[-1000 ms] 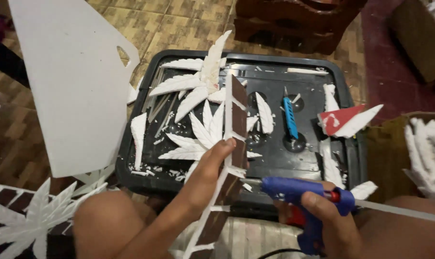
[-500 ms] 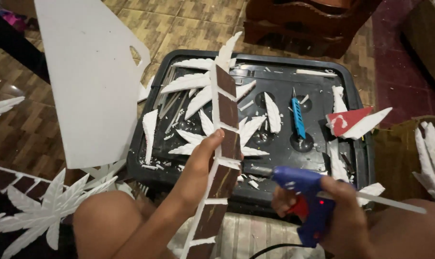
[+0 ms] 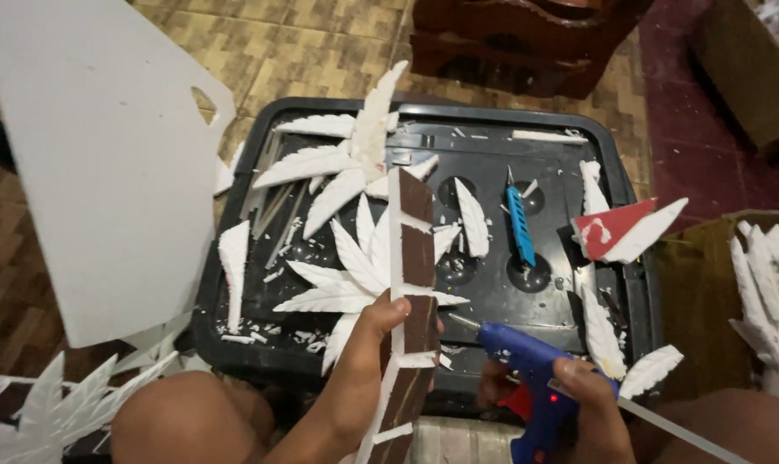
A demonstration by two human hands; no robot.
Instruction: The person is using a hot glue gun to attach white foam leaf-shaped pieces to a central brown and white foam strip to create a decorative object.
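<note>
Brown-and-white foam strip (image 3: 411, 283) in left hand (image 3: 368, 361) grip, blue glue gun (image 3: 527, 378) gripped by right hand (image 3: 591, 412)

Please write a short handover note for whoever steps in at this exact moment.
Left hand: holds the brown and white strip upright over the black tray.
Right hand: grips the blue glue gun, nozzle pointing at the strip.
On the tray: white foam leaves, blue cutter.
Done: many leaves cut.
Left: no leaf can be seen attached to the strip.
</note>
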